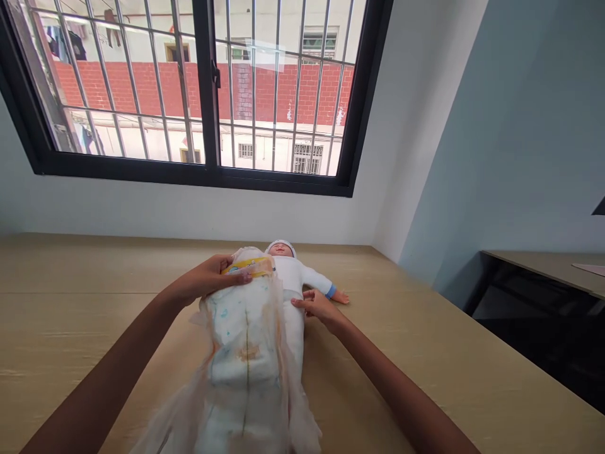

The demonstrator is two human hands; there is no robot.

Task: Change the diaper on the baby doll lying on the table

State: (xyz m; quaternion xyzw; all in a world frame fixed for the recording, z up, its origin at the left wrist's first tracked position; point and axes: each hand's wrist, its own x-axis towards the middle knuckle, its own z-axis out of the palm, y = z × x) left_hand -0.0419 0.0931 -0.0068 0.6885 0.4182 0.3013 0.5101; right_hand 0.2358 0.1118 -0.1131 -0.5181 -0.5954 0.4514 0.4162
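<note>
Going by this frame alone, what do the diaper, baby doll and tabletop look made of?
Diaper: soft, matte nonwoven, probably synthetic; wrinkles and sheer, frilly sides suggest it.

Baby doll: matte white cloth outfit; its bare arm end looks like moulded vinyl or rubber, unconfirmed.

Tabletop: wood or wood-look laminate, low sheen; pale grain-like streaks fit either.

Diaper (227, 321) and doll (289, 271) before us on a wood-toned table (401, 353)
Our left hand (212, 279) grips the diaper's upper end, by its yellow band (258, 267); we see brown stains (249, 352) along its middle; our right hand (322, 309) is at the doll's waist; the doll lies face up, one arm stretched sideways; beyond is a barred window (208, 94).
</note>
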